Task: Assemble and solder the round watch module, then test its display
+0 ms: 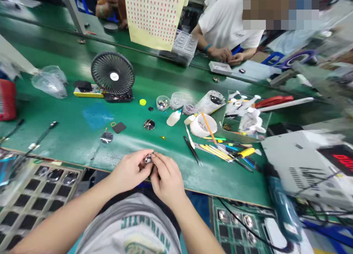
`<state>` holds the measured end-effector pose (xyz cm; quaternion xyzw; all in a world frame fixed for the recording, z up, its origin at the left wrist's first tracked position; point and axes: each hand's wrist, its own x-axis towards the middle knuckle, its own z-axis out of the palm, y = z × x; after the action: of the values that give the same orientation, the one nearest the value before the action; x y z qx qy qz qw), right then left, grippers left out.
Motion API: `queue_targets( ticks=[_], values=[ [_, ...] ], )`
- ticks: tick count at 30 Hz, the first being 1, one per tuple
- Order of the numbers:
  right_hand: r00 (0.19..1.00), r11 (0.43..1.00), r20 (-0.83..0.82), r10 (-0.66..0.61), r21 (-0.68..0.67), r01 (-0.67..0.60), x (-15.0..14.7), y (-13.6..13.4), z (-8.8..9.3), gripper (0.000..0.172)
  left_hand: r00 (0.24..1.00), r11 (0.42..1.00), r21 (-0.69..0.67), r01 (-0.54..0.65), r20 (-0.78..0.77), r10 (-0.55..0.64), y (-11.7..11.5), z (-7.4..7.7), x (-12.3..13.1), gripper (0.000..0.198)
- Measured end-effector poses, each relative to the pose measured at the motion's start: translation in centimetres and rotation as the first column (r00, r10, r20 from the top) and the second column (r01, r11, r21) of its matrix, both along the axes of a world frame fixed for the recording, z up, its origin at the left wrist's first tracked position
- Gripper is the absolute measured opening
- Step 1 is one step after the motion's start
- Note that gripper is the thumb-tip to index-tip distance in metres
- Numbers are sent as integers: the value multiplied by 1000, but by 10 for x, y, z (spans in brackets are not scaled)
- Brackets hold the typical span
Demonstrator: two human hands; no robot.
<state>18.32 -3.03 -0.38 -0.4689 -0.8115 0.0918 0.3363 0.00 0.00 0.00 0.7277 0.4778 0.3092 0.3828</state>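
Both the left hand [129,172] and the right hand [166,179] pinch a small shiny metal piece [148,159]. A flat green desk [82,138] lies under the fingers.

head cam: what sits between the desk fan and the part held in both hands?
In the head view, a black square pad and a shiny round disc lie on the green mat between the fan and the small metal part.

Not much can be read here tbh. Green letters, seen upside down, are printed across the grey T-shirt [143,224], looks like "AUTHENTIC". Red digits are shown on the white machine's display [343,160], but they're too blurred to be made out.
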Motion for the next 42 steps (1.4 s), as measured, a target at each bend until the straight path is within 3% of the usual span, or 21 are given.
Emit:
queue_targets(
  ticks=[6,11,19,22,28,34,38,42],
  values=[
    [998,998,-62,2,-69,-6,2,-1,4,40,998,995,94,32,-50,-28,-4,-1,-1,34],
    [995,993,-100,-7,-115,-5,4,0,5,37,996,995,93,46,-79,-39,-5,-4,-1,35],
    [964,952,-267,6,-294,-88,13,4,11,20,997,988,141,64,-58,-57,-5,-3,-2,33],
    [931,945,-363,-45,-316,-78,16,3,10,20,997,990,130,62,-46,-56,-4,-1,-1,31],
    [953,971,-303,-11,-231,-62,13,3,7,32,999,997,64,46,19,-48,-2,1,-3,29],
    [950,978,-312,-13,-202,-53,10,-1,10,23,999,998,40,50,-18,-49,-4,-2,-6,29],
    [939,983,-342,-41,-184,-24,13,-7,9,28,995,981,178,71,-80,-58,-9,-11,-7,30],
    [951,996,-305,-50,-82,26,27,-16,6,25,976,918,362,161,-194,-95,-10,-20,-8,30]
  ],
)
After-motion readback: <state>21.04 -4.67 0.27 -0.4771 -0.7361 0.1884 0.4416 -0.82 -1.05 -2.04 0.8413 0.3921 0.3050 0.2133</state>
